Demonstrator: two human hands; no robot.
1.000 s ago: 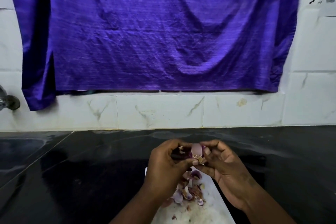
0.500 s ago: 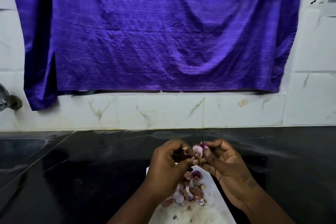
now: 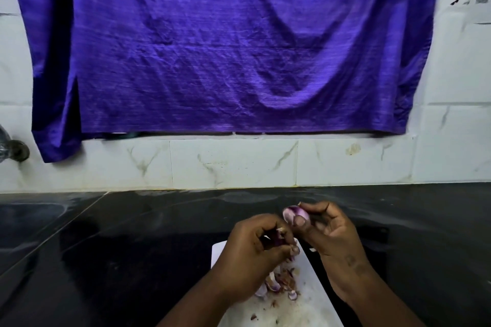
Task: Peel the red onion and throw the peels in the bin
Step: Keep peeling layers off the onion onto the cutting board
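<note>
Facing a purple cloth [image 3: 225,48] hung over the tiled wall, with the black worktop [image 3: 106,247] below, stretching wide to left and right. Plenty of bare room on either side of the white board [image 3: 220,251], which runs out of the bottom of view. No bin to be seen, so probably a carry out of view later.

Above the board: right hand [image 3: 332,241] raised, pinching the small red onion [image 3: 293,214] between thumb and fingertips, pale and mostly bare already. Left hand [image 3: 252,255] lower, just beside it, fingers curled round what looks like a dark strip of skin [image 3: 279,239]. Likely late in the peeling.

Drop that strip onto the heap of peels [image 3: 279,281] on the board, not past its rim onto the dark stone, hard to spot there. Keep both hands over the board while picking. Turn the onion in the fingertips, catch any loose edge with a nail, pull along the length. Go lightly: small, probably slippery, easy to squirt out of a pinch.
</note>
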